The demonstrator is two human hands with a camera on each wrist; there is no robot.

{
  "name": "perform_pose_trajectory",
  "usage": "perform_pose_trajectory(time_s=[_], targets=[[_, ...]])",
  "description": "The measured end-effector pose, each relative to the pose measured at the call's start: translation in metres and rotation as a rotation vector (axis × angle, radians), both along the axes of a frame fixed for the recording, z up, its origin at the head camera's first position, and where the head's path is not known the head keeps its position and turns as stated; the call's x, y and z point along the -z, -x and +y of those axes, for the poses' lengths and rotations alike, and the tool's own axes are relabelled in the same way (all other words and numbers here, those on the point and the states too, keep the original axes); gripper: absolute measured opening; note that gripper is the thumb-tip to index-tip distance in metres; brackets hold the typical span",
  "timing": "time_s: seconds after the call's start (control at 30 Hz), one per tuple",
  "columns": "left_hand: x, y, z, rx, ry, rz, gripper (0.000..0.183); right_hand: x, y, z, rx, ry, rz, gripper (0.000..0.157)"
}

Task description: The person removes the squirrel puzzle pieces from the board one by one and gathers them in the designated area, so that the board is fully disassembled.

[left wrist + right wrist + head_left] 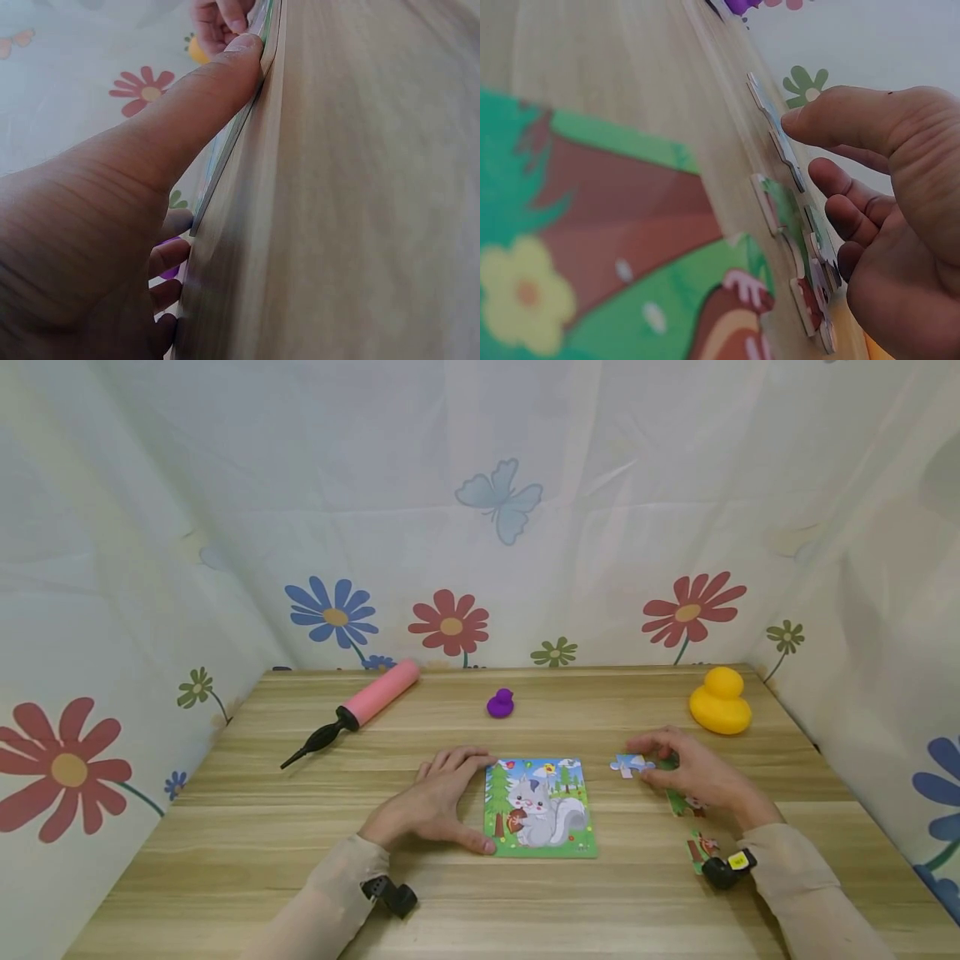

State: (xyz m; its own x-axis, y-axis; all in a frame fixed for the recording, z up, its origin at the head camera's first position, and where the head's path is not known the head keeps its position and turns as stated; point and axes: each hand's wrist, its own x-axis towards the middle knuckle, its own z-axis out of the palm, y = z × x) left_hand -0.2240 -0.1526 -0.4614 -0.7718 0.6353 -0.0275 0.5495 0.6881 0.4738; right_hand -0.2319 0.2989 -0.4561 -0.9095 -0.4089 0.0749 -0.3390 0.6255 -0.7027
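A square picture board [536, 810] with a grey squirrel among green trees lies flat on the wooden table. My left hand [431, 806] spans its left side, the straight thumb [225, 75] on the near corner and the fingertips at the far corner. To the right, my right hand [693, 772] pinches a light blue jigsaw piece [628, 765] between thumb and index finger, low over the table. Its other fingers curl loosely below. More jigsaw pieces [784, 206] lie under that hand, and a green and brown piece [696, 850] lies near the wrist, partly covered.
A pink hand pump [382, 693] with a black nozzle lies at the back left. A small purple duck [500, 703] stands at the back middle, and a larger yellow duck [721, 702] at the back right. A flowered curtain [517, 593] hangs behind the table.
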Motion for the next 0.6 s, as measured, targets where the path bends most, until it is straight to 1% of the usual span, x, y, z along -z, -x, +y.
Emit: perform_pose_trajectory(time_s=[0.13,0.33,0.43,0.6], targets=[[0.000,0.001,0.000,-0.001,-0.002,0.004,0.129,-0.002,0.000,0.000,0.017,-0.009,0.002,0.048],[0.000,0.001,0.000,-0.001,-0.003,0.006,0.129,-0.007,-0.001,-0.002,0.069,-0.007,0.002,0.056],[0.000,0.001,0.000,-0.001,-0.003,0.004,0.129,-0.013,-0.003,-0.007,0.079,0.021,0.030,0.061],[0.000,0.000,0.000,0.001,0.003,0.006,0.129,-0.027,-0.007,-0.018,0.097,0.065,0.074,0.065]])
